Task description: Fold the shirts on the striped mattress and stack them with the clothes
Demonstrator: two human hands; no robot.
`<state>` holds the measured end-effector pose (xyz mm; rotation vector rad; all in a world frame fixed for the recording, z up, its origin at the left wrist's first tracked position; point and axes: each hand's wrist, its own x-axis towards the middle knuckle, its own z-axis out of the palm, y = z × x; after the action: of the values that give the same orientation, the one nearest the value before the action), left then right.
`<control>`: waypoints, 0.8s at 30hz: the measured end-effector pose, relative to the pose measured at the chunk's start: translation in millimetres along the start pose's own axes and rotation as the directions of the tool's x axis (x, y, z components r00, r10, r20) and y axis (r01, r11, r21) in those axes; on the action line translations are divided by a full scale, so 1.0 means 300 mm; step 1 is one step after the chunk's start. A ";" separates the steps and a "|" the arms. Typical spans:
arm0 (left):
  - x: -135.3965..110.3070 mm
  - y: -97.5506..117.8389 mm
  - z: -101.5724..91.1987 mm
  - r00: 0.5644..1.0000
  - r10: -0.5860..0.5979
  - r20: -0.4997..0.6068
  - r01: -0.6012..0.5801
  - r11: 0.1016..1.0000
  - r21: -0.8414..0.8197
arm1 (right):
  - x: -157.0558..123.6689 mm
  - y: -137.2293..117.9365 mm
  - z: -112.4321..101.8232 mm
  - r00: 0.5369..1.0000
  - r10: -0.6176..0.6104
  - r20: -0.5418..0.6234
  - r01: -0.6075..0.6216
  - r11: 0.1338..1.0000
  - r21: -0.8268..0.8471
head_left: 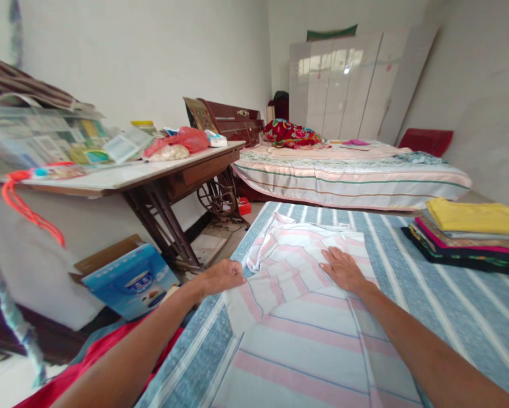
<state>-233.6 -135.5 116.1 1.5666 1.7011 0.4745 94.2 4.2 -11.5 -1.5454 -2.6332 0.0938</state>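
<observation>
A: Where's your left hand (223, 276)?

B: It's at the cloth's (297, 317) left edge, fingers curled and pinching that edge. The bed's left side drops off just beside it, with a blue box (131, 283) on the floor below and a table (122, 178) further left.

A: And the cloth itself?

B: The pink-striped cloth lies on the blue sheet (428, 283), right in front of you. Its long axis runs from near to far, and its far end is bunched and partly folded over.

A: Your right hand (343, 269)?

B: It lies flat on the cloth, fingers spread, palm down, gripping nothing. Both hands are level and equally near the bunched end.

A: Any room on the right?

B: You have open sheet right of the cloth, up to the stack (471, 235) of folded fabric at the far right.
</observation>
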 end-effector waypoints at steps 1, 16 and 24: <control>0.003 0.006 -0.003 0.999 0.031 -0.014 -0.030 0.999 0.040 | -0.001 0.000 -0.001 1.000 -0.001 0.001 0.001 1.000 0.001; -0.037 0.022 -0.007 0.990 -0.066 0.128 0.088 0.981 -0.173 | 0.001 0.000 0.007 1.000 -0.012 -0.017 0.012 1.000 0.004; 0.023 -0.001 -0.015 0.974 -0.154 -0.168 0.227 0.715 0.661 | 0.003 -0.002 0.005 1.000 -0.016 -0.019 0.017 1.000 0.006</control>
<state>-236.8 -128.1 116.8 1.8391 2.2454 -0.2295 93.0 4.6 -12.8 -1.5148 -2.6283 0.0852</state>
